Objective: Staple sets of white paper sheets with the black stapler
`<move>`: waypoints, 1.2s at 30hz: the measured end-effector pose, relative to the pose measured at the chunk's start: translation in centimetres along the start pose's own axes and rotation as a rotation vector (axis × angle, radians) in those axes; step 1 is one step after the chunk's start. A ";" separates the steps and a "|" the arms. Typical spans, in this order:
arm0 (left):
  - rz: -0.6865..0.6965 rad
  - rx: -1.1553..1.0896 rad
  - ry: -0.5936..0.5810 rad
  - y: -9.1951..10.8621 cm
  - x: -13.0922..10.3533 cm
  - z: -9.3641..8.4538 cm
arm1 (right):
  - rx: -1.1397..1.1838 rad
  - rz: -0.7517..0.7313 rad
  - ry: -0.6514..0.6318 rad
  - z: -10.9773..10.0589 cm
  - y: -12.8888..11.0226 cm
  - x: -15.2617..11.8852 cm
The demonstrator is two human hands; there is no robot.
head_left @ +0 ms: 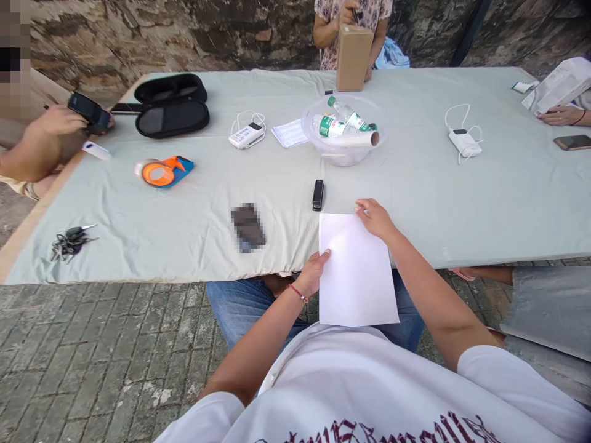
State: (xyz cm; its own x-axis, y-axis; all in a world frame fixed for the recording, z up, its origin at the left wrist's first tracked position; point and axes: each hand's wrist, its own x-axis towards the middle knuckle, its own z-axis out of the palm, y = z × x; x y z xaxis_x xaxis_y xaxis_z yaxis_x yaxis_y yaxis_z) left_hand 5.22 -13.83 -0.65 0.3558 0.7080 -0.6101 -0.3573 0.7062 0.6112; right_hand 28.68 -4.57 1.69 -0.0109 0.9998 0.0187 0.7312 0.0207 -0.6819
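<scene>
White paper (356, 277), possibly several sheets, hangs over the table's near edge above my lap. My left hand (314, 271) grips its left edge, thumb on top. At the top right corner, my right hand (375, 218) pinches the paper between thumb and fingers. A black stapler (318, 195) lies on the cloth just beyond the paper's top left corner. Left of the paper is a dark, pixelated object (249, 227).
On the cloth-covered table (221, 184) are a clear basin (344, 154) with bottles, an orange tape dispenser (164, 172), keys (71, 242), a black case (172, 117) and white devices. Other people hold a cardboard box (353, 60), a white box (558, 85) and a dark device (89, 111).
</scene>
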 end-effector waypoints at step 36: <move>-0.048 -0.029 0.018 2.9 2.6 -0.3 | 1.036 0.650 -0.287 0.9 2.0 -11.9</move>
State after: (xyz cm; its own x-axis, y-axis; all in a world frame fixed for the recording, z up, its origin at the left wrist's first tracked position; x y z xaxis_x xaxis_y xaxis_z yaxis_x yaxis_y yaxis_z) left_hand 4.84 -9.95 -0.68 0.3576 0.6732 -0.6473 -0.3657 0.7387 0.5662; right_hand 29.68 -16.47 -0.53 -0.0931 0.7898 -0.6062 -0.2201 -0.6101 -0.7611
